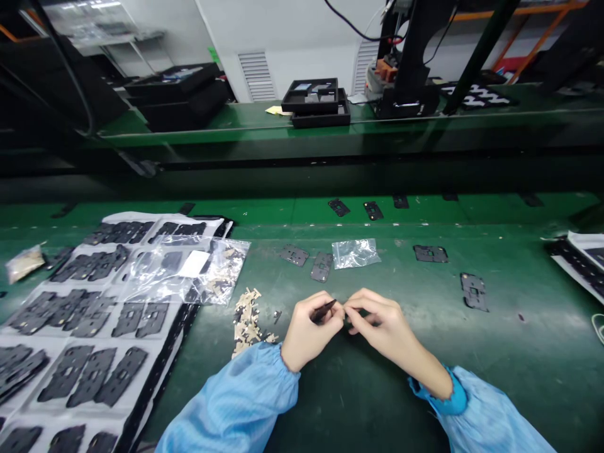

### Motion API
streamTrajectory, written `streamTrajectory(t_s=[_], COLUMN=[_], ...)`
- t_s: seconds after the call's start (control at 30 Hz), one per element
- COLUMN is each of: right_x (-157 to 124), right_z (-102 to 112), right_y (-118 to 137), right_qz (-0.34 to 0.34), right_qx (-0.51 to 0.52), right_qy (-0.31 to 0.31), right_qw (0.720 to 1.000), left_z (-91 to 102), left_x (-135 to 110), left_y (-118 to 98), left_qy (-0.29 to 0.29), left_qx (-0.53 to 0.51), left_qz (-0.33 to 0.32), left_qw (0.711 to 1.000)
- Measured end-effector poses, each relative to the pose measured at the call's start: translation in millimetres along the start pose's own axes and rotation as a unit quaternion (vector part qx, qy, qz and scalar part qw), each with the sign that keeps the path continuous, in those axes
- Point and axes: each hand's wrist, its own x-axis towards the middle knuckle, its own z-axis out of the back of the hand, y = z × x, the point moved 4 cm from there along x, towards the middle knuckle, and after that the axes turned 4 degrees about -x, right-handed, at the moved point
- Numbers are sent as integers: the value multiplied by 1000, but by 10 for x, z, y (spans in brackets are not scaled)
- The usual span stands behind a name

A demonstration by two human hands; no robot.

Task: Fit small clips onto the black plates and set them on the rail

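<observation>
My left hand (309,330) is closed around a slim dark pointed tool (323,311), possibly tweezers. Its fingertips meet those of my right hand (380,321), which is pinched shut. Whatever lies between the right fingertips is too small and covered to make out. Left of my left hand is a loose pile of small tan and metallic pieces (246,318), with one dark bit (277,316) beside it. Beyond my hands lie two flat black plates with cutouts, one tilted (295,255) and one more upright (321,267), next to a small clear plastic bag (355,253).
Stacked white-lined trays (163,352) holding rows of black plates fill the left. A clear bag (217,277) of small pieces overlaps them. More plates (474,291) lie to the right and along the back. Black boxes (311,104) stand on the raised shelf.
</observation>
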Motion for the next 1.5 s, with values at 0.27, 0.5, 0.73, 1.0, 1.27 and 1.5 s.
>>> streamTrajectory(t_s=[0.27, 0.5, 0.73, 1.0, 1.27, 1.5], right_x=[4, 10, 12, 2, 47, 61], right_z=[9, 6, 22, 9, 150, 165], right_y=[33, -46, 16, -30, -135, -96], right_qz=[27, -40, 6, -31, -61, 3], right_qx=[-64, 28, -56, -1, -75, -161], right_qy=[-6, 17, 7, 26, -75, 31], right_qw=[998, 999, 998, 999, 992, 987], left_z=[-25, -8, -30, -23, 21, 2], left_x=[-13, 4, -4, -6, 23, 21], left_y=[39, 32, 54, 45, 51, 137], left_qy=[12, 8, 18, 13, -27, -13], left_qx=[-6, -14, 0, 0, -51, -123], left_qz=[2, 7, 3, 0, 49, 97], left_qw=[1000, 1000, 1000, 1000, 997, 988])
